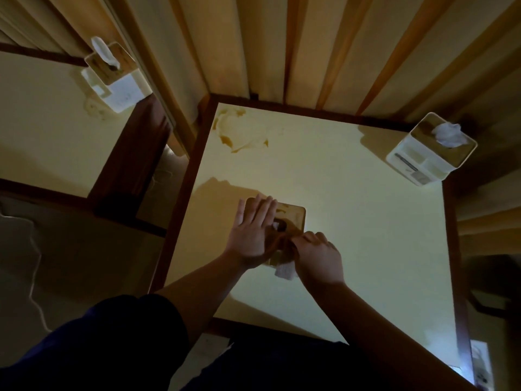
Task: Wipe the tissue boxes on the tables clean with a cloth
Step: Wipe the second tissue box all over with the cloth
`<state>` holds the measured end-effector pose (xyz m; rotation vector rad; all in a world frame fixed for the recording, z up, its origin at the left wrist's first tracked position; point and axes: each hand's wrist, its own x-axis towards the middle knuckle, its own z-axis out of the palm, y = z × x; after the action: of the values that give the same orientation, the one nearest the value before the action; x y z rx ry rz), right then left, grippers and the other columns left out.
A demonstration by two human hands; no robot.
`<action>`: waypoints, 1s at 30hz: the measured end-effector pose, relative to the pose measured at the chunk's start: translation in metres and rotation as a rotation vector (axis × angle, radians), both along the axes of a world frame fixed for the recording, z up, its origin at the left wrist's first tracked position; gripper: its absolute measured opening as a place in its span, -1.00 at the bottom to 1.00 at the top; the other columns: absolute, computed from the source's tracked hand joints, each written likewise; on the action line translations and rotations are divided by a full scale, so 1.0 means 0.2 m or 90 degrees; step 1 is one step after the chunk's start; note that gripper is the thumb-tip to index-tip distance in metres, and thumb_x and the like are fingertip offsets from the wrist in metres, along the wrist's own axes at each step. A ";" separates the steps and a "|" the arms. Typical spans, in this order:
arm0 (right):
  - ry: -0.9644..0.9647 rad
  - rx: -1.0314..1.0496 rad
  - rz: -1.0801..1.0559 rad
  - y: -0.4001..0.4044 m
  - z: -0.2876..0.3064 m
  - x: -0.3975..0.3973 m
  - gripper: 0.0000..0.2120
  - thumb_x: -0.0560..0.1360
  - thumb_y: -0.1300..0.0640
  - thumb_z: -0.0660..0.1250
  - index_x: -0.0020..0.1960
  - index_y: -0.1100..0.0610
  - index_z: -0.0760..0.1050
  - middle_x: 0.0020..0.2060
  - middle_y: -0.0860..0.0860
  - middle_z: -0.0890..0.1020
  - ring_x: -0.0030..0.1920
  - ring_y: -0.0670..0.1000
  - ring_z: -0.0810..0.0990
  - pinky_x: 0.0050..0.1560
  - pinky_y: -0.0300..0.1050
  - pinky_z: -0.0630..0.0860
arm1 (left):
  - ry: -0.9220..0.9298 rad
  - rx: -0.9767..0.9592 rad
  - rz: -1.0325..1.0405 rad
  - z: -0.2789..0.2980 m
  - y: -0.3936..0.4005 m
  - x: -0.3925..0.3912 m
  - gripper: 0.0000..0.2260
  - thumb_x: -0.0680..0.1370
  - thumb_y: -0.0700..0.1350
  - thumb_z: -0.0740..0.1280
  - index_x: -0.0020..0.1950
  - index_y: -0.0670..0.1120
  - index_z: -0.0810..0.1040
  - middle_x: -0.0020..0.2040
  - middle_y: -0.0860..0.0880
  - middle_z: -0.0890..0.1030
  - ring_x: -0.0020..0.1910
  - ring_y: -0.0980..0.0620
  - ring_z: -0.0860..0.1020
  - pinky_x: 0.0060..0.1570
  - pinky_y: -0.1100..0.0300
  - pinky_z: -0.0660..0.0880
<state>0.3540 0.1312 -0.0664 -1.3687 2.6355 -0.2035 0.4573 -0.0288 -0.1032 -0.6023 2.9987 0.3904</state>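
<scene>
A tissue box (293,214) with a wooden lid stands in the middle of the pale square table (361,227). My left hand (253,232) lies flat on the lid's left half, fingers straight and pointing away from me. My right hand (318,258) is at the box's near right corner, its fingers curled round a brownish cloth (283,245) bunched against the lid's near edge. A bit of white (284,270) shows below the cloth; whether it is box side or tissue I cannot tell.
A second white tissue box (431,149) sits at the table's far right corner. A third tissue box (112,77) stands on the neighbouring table to the left. A brown stain (239,131) marks the far left of my table. Slatted wooden walls stand behind.
</scene>
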 end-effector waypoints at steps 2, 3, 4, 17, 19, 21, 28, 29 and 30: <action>-0.004 0.027 0.001 -0.01 0.00 0.00 -0.85 0.40 0.16 0.59 -0.15 -0.03 0.65 -0.24 -0.06 0.64 -0.25 0.07 0.61 -0.32 -0.11 0.51 | 0.019 0.006 0.011 0.00 0.00 -0.01 -0.21 0.65 0.35 -0.21 0.70 -0.17 0.04 0.68 -0.13 0.16 0.68 -0.18 0.01 0.60 -0.20 -0.29; 0.001 0.038 0.001 -0.01 0.00 0.00 -0.84 0.38 0.16 0.60 -0.17 -0.03 0.65 -0.26 -0.06 0.64 -0.26 0.08 0.61 -0.30 -0.11 0.50 | 0.032 0.011 0.018 0.00 -0.01 -0.01 -0.23 0.66 0.34 -0.19 0.70 -0.16 0.06 0.68 -0.13 0.18 0.68 -0.18 0.03 0.60 -0.18 -0.30; 0.007 0.050 0.002 -0.02 0.01 -0.01 -0.83 0.38 0.16 0.60 -0.20 -0.03 0.64 -0.28 -0.07 0.64 -0.27 0.08 0.61 -0.27 -0.11 0.48 | 0.041 0.016 0.025 0.00 -0.01 -0.02 -0.25 0.67 0.32 -0.16 0.69 -0.15 0.08 0.67 -0.12 0.21 0.67 -0.18 0.07 0.60 -0.16 -0.29; -0.025 0.194 -0.062 -0.35 0.10 -0.30 -0.78 0.51 0.17 0.30 0.04 -0.06 0.65 -0.07 -0.07 0.70 0.04 0.05 0.65 0.17 0.05 0.29 | 0.014 -0.018 0.040 -0.10 -0.03 -0.04 -0.31 0.62 0.27 0.07 0.65 -0.09 0.27 0.58 -0.07 0.35 0.61 -0.15 0.24 0.56 -0.29 -0.02; -0.034 0.177 -0.096 -0.38 0.10 -0.32 -0.78 0.51 0.17 0.30 0.02 -0.05 0.66 -0.10 -0.06 0.70 0.01 0.07 0.65 0.14 0.05 0.29 | 0.023 -0.020 0.036 -0.11 -0.03 -0.04 -0.32 0.61 0.28 0.09 0.63 -0.09 0.31 0.56 -0.06 0.38 0.60 -0.14 0.27 0.57 -0.29 -0.01; -0.040 0.154 -0.116 -0.39 0.10 -0.31 -0.78 0.54 0.17 0.27 0.00 -0.05 0.66 -0.10 -0.05 0.69 0.01 0.09 0.64 0.12 0.06 0.29 | 0.032 -0.024 0.042 -0.11 -0.03 -0.04 -0.31 0.60 0.29 0.09 0.61 -0.10 0.33 0.54 -0.06 0.40 0.59 -0.15 0.28 0.57 -0.28 -0.02; -0.027 0.063 -0.101 -0.17 0.02 -0.09 -0.88 0.55 0.12 0.35 -0.10 -0.04 0.64 -0.13 -0.04 0.66 -0.10 0.12 0.64 0.00 0.05 0.37 | 0.066 0.038 0.069 -0.08 -0.02 -0.05 -0.37 0.67 0.24 0.00 0.65 -0.08 0.24 0.59 -0.06 0.32 0.60 -0.17 0.21 0.55 -0.37 -0.02; -0.023 0.063 -0.097 -0.14 0.02 -0.06 -0.89 0.53 0.10 0.39 -0.16 -0.04 0.63 -0.17 -0.05 0.66 -0.17 0.11 0.64 -0.05 0.04 0.38 | 0.063 0.039 0.070 -0.08 -0.03 -0.05 -0.38 0.68 0.23 -0.02 0.66 -0.07 0.23 0.60 -0.05 0.31 0.61 -0.16 0.20 0.55 -0.37 -0.02; -0.019 0.068 -0.092 -0.12 0.02 -0.03 -0.88 0.51 0.08 0.42 -0.20 -0.04 0.62 -0.21 -0.06 0.65 -0.23 0.09 0.63 -0.10 0.02 0.38 | 0.062 0.035 0.070 -0.08 -0.03 -0.04 -0.39 0.68 0.22 -0.01 0.66 -0.06 0.23 0.60 -0.04 0.31 0.61 -0.16 0.20 0.55 -0.37 -0.01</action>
<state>0.3479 0.1081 -0.0630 -1.1347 2.6797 -0.0978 0.4490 -0.0339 -0.1198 -0.7681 3.0426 0.5208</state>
